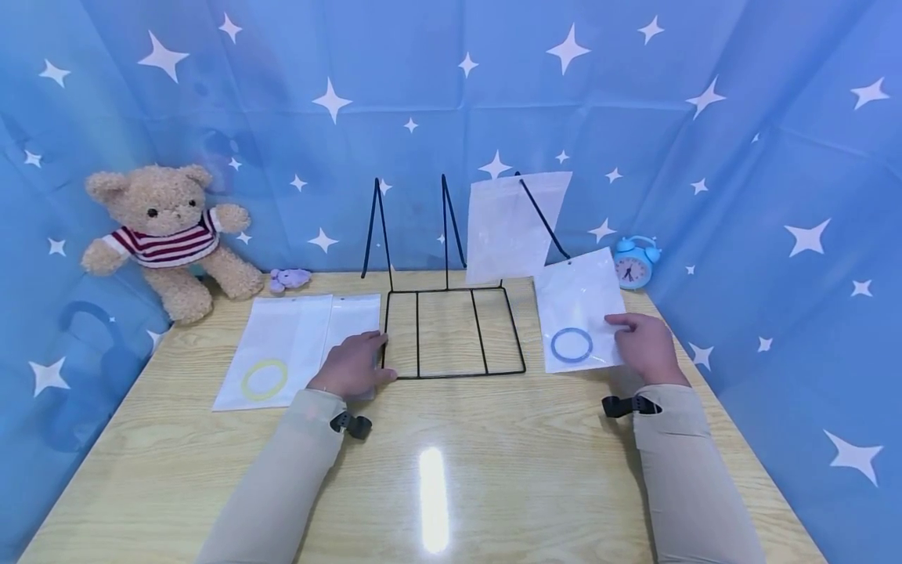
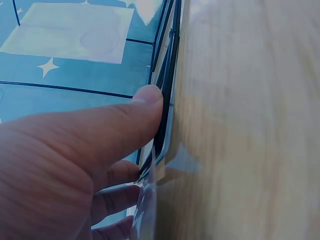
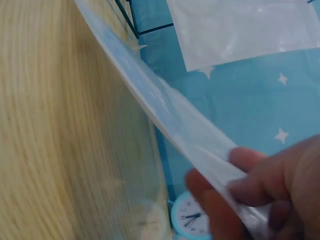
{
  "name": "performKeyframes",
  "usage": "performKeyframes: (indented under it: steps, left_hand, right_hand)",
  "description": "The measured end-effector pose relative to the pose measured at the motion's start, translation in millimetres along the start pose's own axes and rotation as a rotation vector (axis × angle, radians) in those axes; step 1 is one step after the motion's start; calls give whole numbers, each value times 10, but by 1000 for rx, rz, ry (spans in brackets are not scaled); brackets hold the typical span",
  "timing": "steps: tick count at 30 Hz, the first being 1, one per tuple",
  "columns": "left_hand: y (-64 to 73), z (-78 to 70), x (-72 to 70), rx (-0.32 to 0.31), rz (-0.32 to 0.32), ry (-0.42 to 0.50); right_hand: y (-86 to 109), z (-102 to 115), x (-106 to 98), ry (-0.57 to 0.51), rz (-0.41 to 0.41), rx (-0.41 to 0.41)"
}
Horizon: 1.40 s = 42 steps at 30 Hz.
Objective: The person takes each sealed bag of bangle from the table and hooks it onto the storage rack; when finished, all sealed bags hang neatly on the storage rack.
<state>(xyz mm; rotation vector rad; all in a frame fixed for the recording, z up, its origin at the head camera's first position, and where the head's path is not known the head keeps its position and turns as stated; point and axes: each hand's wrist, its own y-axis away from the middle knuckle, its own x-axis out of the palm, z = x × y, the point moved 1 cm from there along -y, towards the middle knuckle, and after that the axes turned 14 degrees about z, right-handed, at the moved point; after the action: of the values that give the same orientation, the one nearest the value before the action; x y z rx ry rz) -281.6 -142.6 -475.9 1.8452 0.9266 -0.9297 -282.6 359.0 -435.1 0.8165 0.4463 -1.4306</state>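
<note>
My right hand [image 1: 647,345] pinches the right edge of a white zip bag [image 1: 585,290] with a blue ring [image 1: 571,345] on it. The bag tilts up over the table, right of a black wire rack [image 1: 461,377]. In the right wrist view the bag [image 3: 165,115] appears nearly edge-on between thumb and fingers. My left hand [image 1: 355,365] holds the rack's front left corner; in the left wrist view its thumb [image 2: 147,95] lies against the black wire. Another white bag [image 1: 514,227] stands upright at the rack's right arm.
Left of the rack lie a white bag with a yellow ring [image 1: 264,380] and a second white bag [image 1: 355,313], partly under my left hand. Behind are a teddy bear [image 1: 165,235], a small purple toy [image 1: 290,280] and a blue alarm clock [image 1: 633,266], before a starry blue curtain [image 1: 423,70].
</note>
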Motion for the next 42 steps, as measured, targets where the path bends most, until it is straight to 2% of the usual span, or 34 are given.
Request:
performKeyframes:
  steps: [6,9,13,16,19,23,26,28,30,32,36,40,42]
  left_hand:
    - [9,-10,2,-9,7,6]
    - [20,-22,-2,-12,13,13]
    - [25,-37,-3,-12,16,20]
    - [22,-34,5,-10,11,23]
    - [14,-24,15,-7,5,25]
    - [14,-22,23,-2,2,28]
    - [19,-26,18,-4,0,29]
    - [19,-26,14,-4,-4,23]
    - [17,-23,11,-6,-6,20]
    - [15,-20,9,-5,-8,18]
    - [12,-19,15,-5,-9,23]
    - [6,-18,22,-8,-11,23]
    - [3,-16,23,-10,-13,20]
  right_hand:
    - [10,-8,-35,-78,-308,-76]
    - [27,-7,-44,-137,-432,-115]
    - [62,16,-62,-248,-525,-164]
    - [68,19,-88,-350,-560,-197]
    - [69,1,-120,-498,-572,-230]
    - [62,-28,-167,-791,-539,-345]
    - [56,-27,-189,-1022,-459,-473]
    - [60,-10,-192,-1121,-396,-535]
    - [67,4,-185,-1172,-326,-574]
    - [77,8,-183,-1174,-255,-589]
    - [94,-5,-170,-1085,-134,-608]
    - [124,1,-168,-981,-24,-610]
    - [145,20,-170,-894,15,-581]
